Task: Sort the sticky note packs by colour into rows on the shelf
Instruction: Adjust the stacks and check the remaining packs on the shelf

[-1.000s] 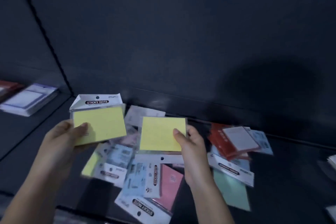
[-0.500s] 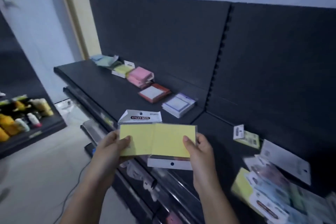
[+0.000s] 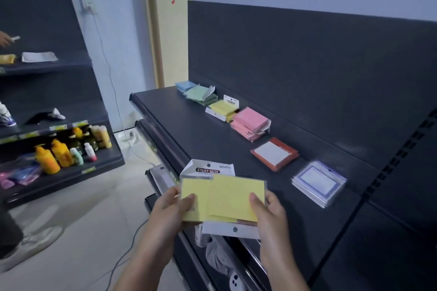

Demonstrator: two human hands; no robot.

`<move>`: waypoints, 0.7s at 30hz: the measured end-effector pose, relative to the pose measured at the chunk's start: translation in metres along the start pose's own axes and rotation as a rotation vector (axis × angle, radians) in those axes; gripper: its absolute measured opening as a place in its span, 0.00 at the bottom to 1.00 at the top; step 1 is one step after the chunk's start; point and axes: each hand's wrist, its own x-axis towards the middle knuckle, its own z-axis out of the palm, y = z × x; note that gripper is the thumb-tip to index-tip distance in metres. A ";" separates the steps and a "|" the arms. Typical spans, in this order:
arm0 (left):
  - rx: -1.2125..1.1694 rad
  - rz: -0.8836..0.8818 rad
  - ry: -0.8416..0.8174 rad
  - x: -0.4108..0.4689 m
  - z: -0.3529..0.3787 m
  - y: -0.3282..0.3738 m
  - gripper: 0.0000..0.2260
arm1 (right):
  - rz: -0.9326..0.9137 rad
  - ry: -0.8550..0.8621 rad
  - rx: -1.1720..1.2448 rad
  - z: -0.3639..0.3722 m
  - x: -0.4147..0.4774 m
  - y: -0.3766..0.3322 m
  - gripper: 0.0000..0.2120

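Shop: dark gondola shelf (image 3: 201, 134), sorted sticky note packs (image 3: 249, 123) along back; second shelving unit (image 3: 59, 92) stocked bottles (image 3: 56, 153).

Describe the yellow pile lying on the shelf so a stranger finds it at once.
On the dark shelf, piles run along the back panel. The yellow pile lies between the green pile and the pink pile, the only yellow one there.

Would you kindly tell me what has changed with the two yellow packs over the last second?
The left hand and right hand brought their packs together: the right pack now overlaps the left pack. Both were carried from the unsorted pile toward the sorted row. Each hand still grips its own pack.
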 end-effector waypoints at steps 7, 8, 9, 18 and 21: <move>0.065 0.028 0.006 0.109 0.005 0.046 0.06 | 0.002 -0.064 -0.013 0.068 0.109 -0.014 0.06; 0.068 0.031 0.005 0.122 0.007 0.054 0.06 | 0.000 -0.071 -0.011 0.076 0.123 -0.016 0.06; 0.073 0.034 0.001 0.135 0.008 0.060 0.06 | -0.003 -0.078 -0.011 0.084 0.135 -0.019 0.05; 0.028 -0.032 -0.082 0.233 0.021 0.081 0.09 | -0.022 -0.047 -0.067 0.129 0.220 -0.011 0.07; 0.029 -0.039 -0.181 0.271 0.024 0.087 0.09 | -0.055 -0.016 -0.107 0.145 0.248 -0.009 0.09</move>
